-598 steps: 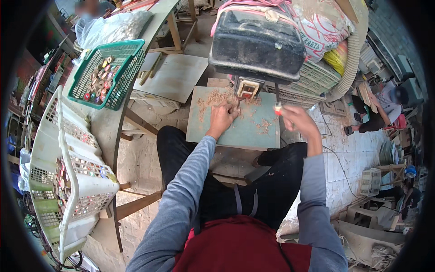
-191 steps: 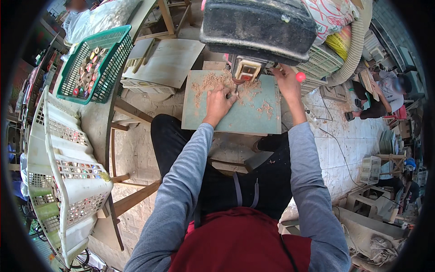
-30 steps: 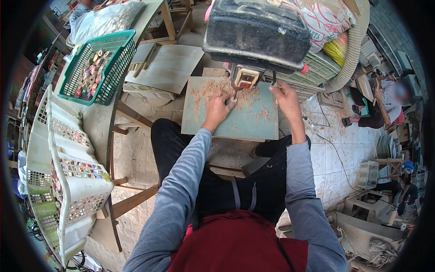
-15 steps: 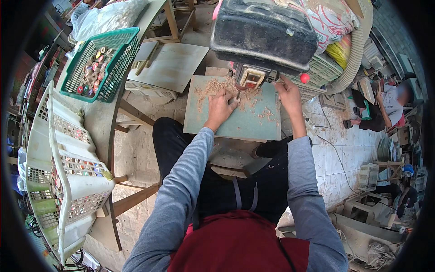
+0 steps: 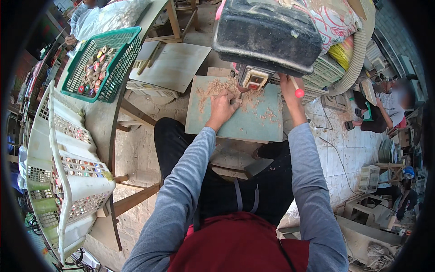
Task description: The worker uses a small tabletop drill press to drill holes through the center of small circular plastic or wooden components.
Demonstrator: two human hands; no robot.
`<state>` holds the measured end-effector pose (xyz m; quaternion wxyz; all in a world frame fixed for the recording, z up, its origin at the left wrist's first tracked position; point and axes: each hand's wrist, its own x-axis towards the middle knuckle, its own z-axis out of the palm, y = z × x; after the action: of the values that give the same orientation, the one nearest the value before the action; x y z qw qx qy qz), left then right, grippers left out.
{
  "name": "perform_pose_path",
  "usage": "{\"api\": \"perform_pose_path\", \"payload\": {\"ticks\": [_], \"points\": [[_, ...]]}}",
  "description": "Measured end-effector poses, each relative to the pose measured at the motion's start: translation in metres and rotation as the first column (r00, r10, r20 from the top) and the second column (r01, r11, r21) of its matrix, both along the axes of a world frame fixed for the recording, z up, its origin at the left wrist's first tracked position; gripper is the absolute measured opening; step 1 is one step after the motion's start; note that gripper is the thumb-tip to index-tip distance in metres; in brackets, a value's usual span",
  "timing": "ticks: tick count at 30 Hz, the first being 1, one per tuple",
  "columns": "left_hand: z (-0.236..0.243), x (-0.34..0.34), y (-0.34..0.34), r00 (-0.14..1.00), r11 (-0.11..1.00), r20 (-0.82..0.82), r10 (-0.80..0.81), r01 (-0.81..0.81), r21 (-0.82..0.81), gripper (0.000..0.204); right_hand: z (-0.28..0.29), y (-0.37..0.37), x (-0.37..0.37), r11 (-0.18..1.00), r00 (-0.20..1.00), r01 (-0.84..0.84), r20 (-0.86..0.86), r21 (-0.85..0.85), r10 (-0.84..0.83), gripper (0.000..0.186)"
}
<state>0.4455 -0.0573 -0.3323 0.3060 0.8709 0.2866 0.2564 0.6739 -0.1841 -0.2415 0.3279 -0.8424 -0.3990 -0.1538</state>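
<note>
My left hand (image 5: pixel 222 110) pinches a small pale wooden piece (image 5: pixel 235 101) on a grey-green board (image 5: pixel 235 124), just under the bit (image 5: pixel 241 95) of a black drill press (image 5: pixel 265 36); whether the bit touches it, I cannot tell. Wood shavings (image 5: pixel 213 89) lie scattered around it. My right hand (image 5: pixel 289 93) is raised at the press's right side, fingers closed on its feed lever, whose red knob (image 5: pixel 299 93) sticks out beside the hand; the fingertips are partly hidden behind the machine head.
At left, a bench (image 5: pixel 105 122) carries a green basket (image 5: pixel 129 63) of wooden discs, white crates (image 5: pixel 86 195) and a plastic bag (image 5: pixel 108 18); a person (image 5: pixel 81 13) is behind. A co-worker (image 5: pixel 387 104) sits at right with a board. Sacks, crates and a hose (image 5: pixel 349 63) flank the press.
My right hand has risen at the press and the lever's red knob has swung downward, toward me. My left hand still holds the piece under the bit.
</note>
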Motion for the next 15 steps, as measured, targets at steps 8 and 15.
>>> {"api": "perform_pose_path", "payload": {"ticks": [8,15], "points": [[-0.004,-0.001,0.002,1.000,1.000,0.006,-0.026,0.026,0.002,0.031,0.007,0.016,0.026,0.994,0.961,-0.072,0.271,0.081,0.048,0.027],[-0.011,0.007,0.005,0.996,0.999,0.074,-0.045,0.046,-0.020,0.030,0.002,0.004,0.022,0.998,0.998,-0.059,0.029,-0.030,0.060,0.030]]}}
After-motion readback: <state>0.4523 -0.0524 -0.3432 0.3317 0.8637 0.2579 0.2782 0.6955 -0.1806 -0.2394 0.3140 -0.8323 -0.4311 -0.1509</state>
